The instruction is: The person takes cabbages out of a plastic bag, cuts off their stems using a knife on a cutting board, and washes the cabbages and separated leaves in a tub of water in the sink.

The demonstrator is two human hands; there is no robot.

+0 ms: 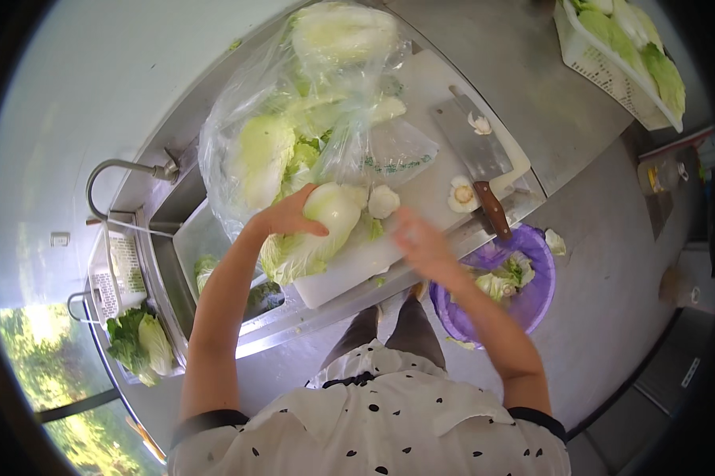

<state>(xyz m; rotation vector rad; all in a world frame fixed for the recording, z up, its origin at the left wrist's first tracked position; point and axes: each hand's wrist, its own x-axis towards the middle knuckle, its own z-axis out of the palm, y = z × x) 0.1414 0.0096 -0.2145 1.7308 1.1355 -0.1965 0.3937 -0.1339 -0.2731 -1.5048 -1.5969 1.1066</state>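
My left hand (292, 214) grips a head of napa cabbage (333, 223) over the white cutting board (357, 268). Blurred, my right hand (420, 241) is in the air near the board's front edge, just right of a cut cabbage base (384, 202); its finger pose is unclear. A clear plastic bag (226, 137) with cabbages and leaves in it covers the board's left and far part. On the right of the board lies a cleaver (473, 137) with a wooden handle that overhangs the edge. Another cut cabbage base (463, 194) is beside it, and a small white scrap (479, 124) rests on the blade.
A purple-lined bin (539, 297) with cabbage trimmings stands on the floor below the board. A sink with a curved faucet (119, 163) is on the left, beside a white basket (104, 279) and whole cabbages (155, 345). Another white basket (607, 80) of cabbages stands at the upper right.
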